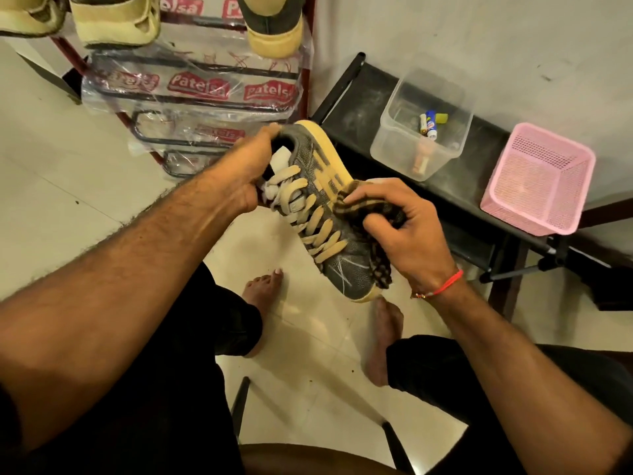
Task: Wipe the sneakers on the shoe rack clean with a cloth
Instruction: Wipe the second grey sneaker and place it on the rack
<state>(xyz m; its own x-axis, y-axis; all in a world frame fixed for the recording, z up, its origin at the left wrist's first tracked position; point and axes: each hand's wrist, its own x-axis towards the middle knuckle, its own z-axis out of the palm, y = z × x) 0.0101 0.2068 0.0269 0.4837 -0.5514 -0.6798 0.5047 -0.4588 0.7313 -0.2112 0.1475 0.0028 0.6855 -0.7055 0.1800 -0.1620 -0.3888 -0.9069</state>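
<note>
While the left hand (pixel 236 180) grips a grey sneaker (pixel 329 214) at its heel opening, fingers curled over the collar, the right hand (pixel 400 228) clutches a dark checked cloth (pixel 363 207) and presses it to the sneaker's side by the yellow sole. The sneaker is held mid-frame above bare feet, toe pointing to 5 o'clock. At 11 o'clock stands the rack (pixel 212 97), plastic-covered, with more shoes on top. At 2 o'clock a dark bench (pixel 359 108) bears a clear tub (pixel 421 128) and, toward 3 o'clock, a pink basket (pixel 537 180)
</note>
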